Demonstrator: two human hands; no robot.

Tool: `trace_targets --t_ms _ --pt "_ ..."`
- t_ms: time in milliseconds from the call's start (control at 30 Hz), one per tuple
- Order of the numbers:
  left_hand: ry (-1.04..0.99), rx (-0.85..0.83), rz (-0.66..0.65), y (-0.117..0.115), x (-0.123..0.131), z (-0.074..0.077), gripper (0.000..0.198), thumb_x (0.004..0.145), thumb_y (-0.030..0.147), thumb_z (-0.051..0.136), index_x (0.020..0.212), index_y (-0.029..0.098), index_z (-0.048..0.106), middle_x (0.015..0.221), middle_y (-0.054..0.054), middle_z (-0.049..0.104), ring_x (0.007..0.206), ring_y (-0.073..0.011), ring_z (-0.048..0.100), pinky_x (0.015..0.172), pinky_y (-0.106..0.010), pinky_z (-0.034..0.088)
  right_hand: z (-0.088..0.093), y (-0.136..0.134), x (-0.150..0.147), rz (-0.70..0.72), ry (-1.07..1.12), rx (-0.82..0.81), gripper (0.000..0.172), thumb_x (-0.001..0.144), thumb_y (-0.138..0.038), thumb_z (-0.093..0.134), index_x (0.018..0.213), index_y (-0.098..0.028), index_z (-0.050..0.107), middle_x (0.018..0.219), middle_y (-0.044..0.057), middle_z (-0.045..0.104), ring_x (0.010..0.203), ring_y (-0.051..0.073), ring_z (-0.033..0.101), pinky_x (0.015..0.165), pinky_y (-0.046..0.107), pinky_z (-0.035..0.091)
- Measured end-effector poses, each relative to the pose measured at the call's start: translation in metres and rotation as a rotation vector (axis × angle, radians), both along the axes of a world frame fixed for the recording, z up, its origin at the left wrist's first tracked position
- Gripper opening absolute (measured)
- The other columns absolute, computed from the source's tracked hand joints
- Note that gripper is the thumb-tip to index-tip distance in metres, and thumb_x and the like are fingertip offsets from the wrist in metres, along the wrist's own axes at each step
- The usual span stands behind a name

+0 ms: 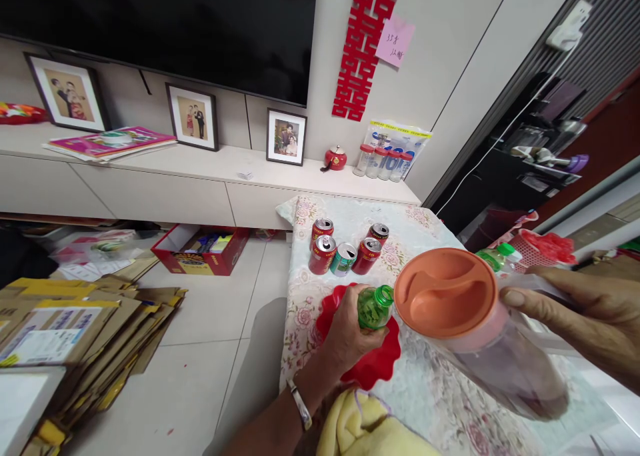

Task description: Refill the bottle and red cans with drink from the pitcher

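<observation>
My left hand (pixel 345 336) is wrapped round a green plastic bottle (pixel 373 311), which has no cap on its neck. Under the bottle lies a red tray (pixel 380 366) with a wavy rim. On the right, my right hand (pixel 585 316) grips the handle of a clear pitcher (pixel 510 369) with an orange lid (pixel 450 293). The pitcher is tilted, its lid end close to the bottle's mouth, and dark liquid shows inside it. I cannot tell whether anything flows out. Several drink cans (pixel 367 255) stand behind the tray.
A flowered tablecloth (pixel 305 303) covers the table. Near its front is a yellow towel (pixel 370 436). Another green-capped bottle (pixel 495 257) and a pink basket (pixel 534 249) stand at the right. Flattened cardboard (pixel 110 336) lies piled on the floor at the left.
</observation>
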State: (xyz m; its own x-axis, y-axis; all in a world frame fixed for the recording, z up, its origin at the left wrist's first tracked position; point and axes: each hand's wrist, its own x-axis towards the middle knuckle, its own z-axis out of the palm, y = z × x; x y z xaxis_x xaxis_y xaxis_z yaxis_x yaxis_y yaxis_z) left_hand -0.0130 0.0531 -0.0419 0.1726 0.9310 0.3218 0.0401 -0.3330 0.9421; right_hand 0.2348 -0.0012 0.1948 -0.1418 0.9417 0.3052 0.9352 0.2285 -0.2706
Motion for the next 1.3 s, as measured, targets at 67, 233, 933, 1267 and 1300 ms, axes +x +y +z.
trace_targets --t_ms 67,233,933,1267,1300 --pt "0.000 -0.003 -0.001 0.000 0.000 0.001 0.066 0.071 0.020 0.083 0.129 0.022 0.051 0.125 -0.010 0.068 0.111 -0.0285 0.069 0.095 -0.044 0.057 0.001 0.000 -0.001 -0.006 -0.002 -0.011 0.037 0.086 -0.064 0.067 0.083 -0.029 0.076 0.086 -0.002 0.082 0.073 0.025 0.078 0.047 0.023 0.055" --pt "-0.006 -0.005 -0.005 0.000 0.000 0.002 0.067 0.070 0.017 0.081 0.129 0.023 0.050 0.125 -0.010 0.067 0.112 -0.0286 0.068 0.096 -0.044 0.057 0.000 0.000 0.000 -0.004 0.005 -0.025 0.036 0.087 -0.064 0.066 0.085 -0.029 0.076 0.089 -0.003 0.083 0.072 0.024 0.076 0.051 0.024 0.057" --pt "-0.006 0.005 -0.004 0.001 0.002 -0.002 0.070 0.068 0.017 0.083 0.130 0.024 0.049 0.127 -0.010 0.067 0.115 -0.0288 0.068 0.097 -0.045 0.057 0.002 0.002 0.009 0.018 -0.023 -0.083 0.035 0.088 -0.063 0.066 0.089 -0.029 0.075 0.084 -0.002 0.079 0.076 0.024 0.076 0.059 0.025 0.059" --pt "0.000 0.019 -0.006 0.003 0.001 -0.002 0.069 0.067 0.016 0.080 0.128 0.024 0.049 0.125 -0.009 0.066 0.115 -0.0286 0.067 0.099 -0.045 0.056 0.002 0.006 0.010 0.035 -0.008 -0.088 0.033 0.087 -0.062 0.068 0.092 -0.031 0.078 0.078 -0.002 0.076 0.084 0.028 0.079 0.056 0.025 0.060" --pt "-0.003 0.015 -0.011 0.003 0.001 -0.001 0.069 0.067 0.015 0.080 0.128 0.024 0.049 0.125 -0.009 0.066 0.115 -0.0285 0.067 0.099 -0.045 0.056 0.003 0.007 0.008 0.036 0.002 -0.092 0.033 0.087 -0.062 0.068 0.090 -0.031 0.079 0.077 -0.002 0.076 0.081 0.027 0.078 0.057 0.025 0.060"
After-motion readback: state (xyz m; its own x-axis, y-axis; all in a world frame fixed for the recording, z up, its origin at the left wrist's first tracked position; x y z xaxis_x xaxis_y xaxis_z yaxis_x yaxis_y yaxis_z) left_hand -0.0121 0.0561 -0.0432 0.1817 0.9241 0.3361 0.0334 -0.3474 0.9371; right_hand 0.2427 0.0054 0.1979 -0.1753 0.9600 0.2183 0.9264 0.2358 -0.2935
